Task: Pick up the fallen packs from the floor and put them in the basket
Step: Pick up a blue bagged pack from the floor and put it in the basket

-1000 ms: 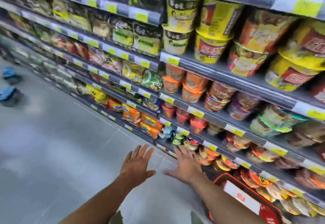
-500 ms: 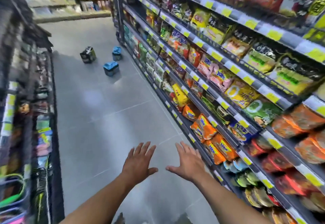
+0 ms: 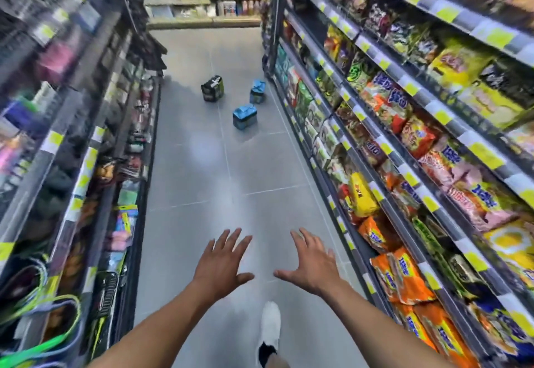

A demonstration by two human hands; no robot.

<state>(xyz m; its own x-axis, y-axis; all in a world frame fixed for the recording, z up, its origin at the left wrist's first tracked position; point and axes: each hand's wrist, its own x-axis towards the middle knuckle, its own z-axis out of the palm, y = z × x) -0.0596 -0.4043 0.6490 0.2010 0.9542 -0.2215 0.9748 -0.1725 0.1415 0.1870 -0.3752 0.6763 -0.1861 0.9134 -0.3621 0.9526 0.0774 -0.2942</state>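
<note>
Noted left grip [image 3: 219, 266] and right grip [image 3: 313, 269] both released: fingers spread, palms down, grasping nothing, side by side but apart above the grey floor [image 3: 202, 180]. Logged three fallen packs well ahead on the floor, mid-aisle: black pack [image 3: 213, 89] at left, far blue pack [image 3: 257, 91] near the right-hand shelves [image 3: 404, 148], near blue pack [image 3: 244, 116] closest. Recorded a white shoe [image 3: 270, 327] below the grips.

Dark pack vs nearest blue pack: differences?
The dark pack is black with green; the nearest blue pack is light blue on top. The dark pack lies farther away and more to the left than the nearest blue pack. Both sit on the floor, untouched.
</note>
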